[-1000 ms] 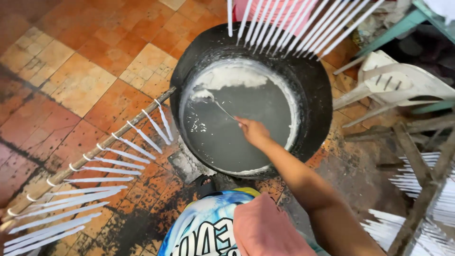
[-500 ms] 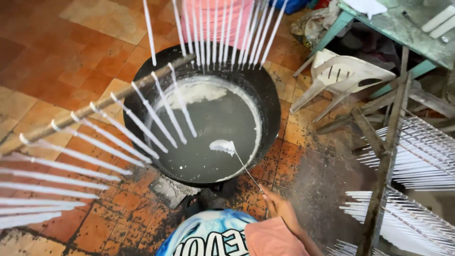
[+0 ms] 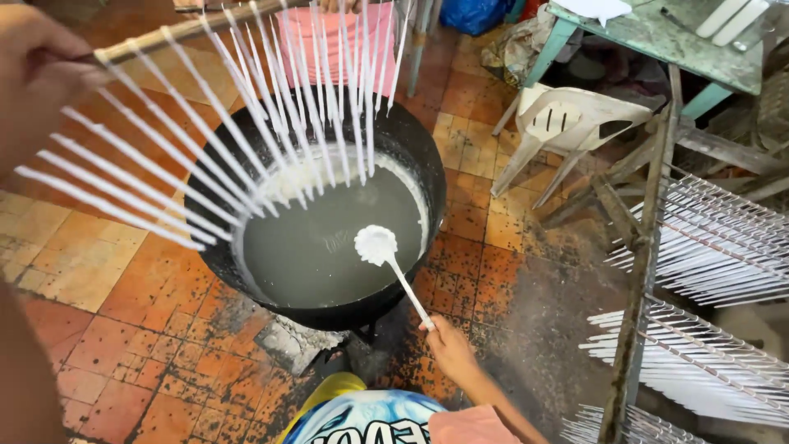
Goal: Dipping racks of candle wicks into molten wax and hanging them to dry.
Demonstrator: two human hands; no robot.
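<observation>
The left hand (image 3: 33, 74) is blurred and cut by the frame's left edge. The stick (image 3: 189, 26) exits at the top edge. The candle racks (image 3: 707, 247) are cut at right.

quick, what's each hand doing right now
Left hand: closed on the wooden stick hung with white tapers.
Right hand: closed on the ladle handle.
</observation>
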